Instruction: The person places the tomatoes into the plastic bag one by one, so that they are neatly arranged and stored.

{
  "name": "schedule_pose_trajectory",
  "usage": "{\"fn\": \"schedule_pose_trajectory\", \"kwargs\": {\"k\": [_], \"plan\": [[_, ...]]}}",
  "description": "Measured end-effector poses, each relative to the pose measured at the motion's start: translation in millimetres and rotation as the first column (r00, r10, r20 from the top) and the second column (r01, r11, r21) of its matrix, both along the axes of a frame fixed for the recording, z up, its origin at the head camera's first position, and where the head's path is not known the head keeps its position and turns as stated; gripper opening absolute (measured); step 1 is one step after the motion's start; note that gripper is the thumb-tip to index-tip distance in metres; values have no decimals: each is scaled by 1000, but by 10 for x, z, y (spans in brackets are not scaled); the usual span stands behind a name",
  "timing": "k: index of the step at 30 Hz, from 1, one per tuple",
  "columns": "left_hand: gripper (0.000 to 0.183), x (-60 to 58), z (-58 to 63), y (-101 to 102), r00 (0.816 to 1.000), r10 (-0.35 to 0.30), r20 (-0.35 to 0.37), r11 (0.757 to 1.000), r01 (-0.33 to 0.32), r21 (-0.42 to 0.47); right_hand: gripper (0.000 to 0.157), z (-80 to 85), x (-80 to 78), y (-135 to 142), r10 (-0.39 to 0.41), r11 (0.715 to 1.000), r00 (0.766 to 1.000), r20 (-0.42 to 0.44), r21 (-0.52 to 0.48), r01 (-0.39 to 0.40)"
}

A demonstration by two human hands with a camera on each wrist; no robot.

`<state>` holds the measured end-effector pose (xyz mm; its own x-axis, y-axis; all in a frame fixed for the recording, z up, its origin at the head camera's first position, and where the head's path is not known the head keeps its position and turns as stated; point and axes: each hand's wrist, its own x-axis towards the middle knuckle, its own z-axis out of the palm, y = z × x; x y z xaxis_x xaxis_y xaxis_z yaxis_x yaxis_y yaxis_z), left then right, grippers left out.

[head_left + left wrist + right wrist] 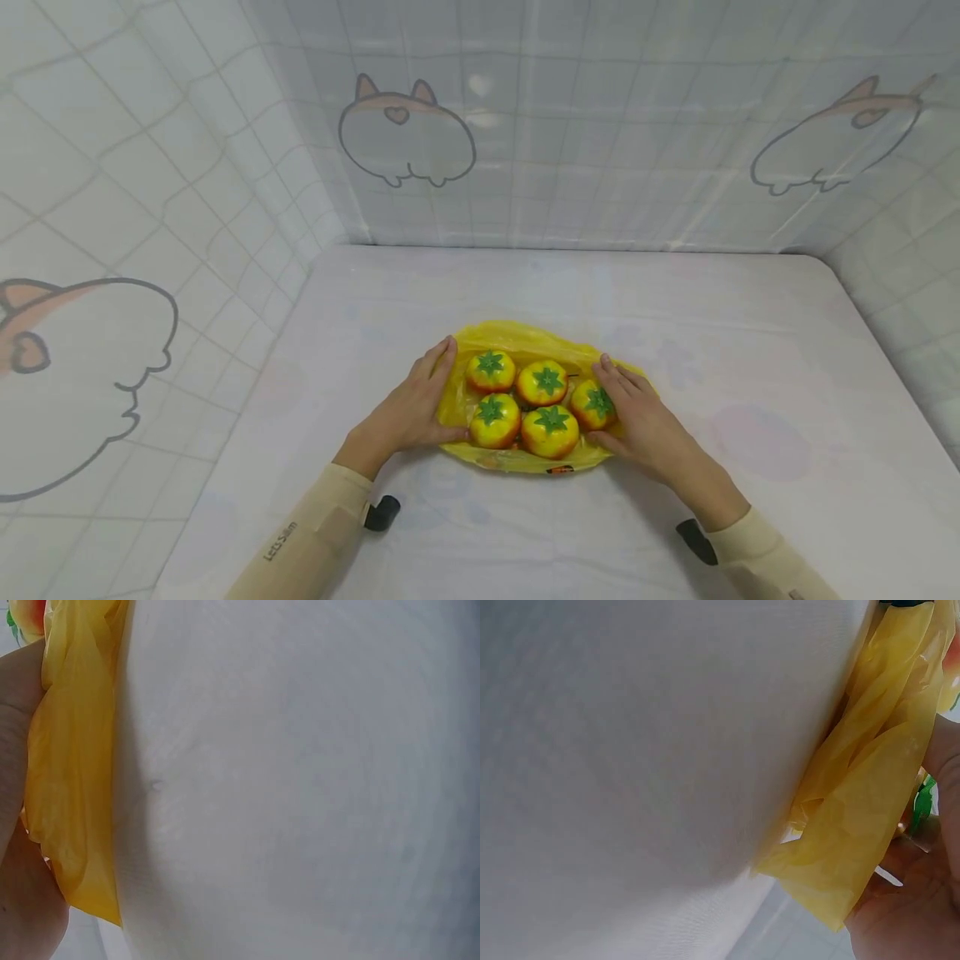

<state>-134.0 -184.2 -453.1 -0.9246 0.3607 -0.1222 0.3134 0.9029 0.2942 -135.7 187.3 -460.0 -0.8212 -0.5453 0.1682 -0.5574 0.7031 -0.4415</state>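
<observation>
A thin yellow plastic bag (517, 333) lies spread on the table in the head view, its mouth facing up. Several yellow-orange fruits with green star-shaped tops, like toy persimmons or tomatoes (544, 382), sit inside it in two rows. My left hand (412, 408) rests along the bag's left side, fingers extended and thumb near the front-left fruit. At the right side my right hand (648, 425) touches the bag, its fingers beside the rightmost fruit. Both wrist views show yellow plastic (79, 765) against the hands; the fingertips are partly hidden there.
A pale cloth covers the table (337, 308). White tiled-pattern curtains (600, 150) with cartoon animal drawings surround it at the back and sides. Dark wrist-camera pieces (382, 513) stick out from the beige sleeves (315, 533).
</observation>
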Motion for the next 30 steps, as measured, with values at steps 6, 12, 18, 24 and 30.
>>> {"fn": "schedule_pose_trajectory", "kwargs": {"k": [6, 12, 18, 24, 30], "plan": [[137, -10, -17, -4, 1000, -1, 2, 1000, 1, -15, 100, -4, -1, -8, 5, 1000, 1000, 21, 3, -5], [137, -10, -23, 0, 1000, -5, -5, 1000, 5, 0, 100, -12, 5, 13, 1, 999, 999, 34, -43, 0], [137, -18, -30, -4, 1000, -1, -16, 1000, 1, 2, 100, 21, 15, 43, -5, 998, 1000, 24, -60, 6], [137, -18, -21, -3, 1000, 3, -7, 1000, -3, 8, 99, 104, 16, 113, -12, 997, 1000, -10, -72, 11], [137, -18, -3, -1, 1000, -5, -13, 1000, 5, 7, 95, 197, 4, 215, -36, 992, 998, -60, -123, 28]]}}
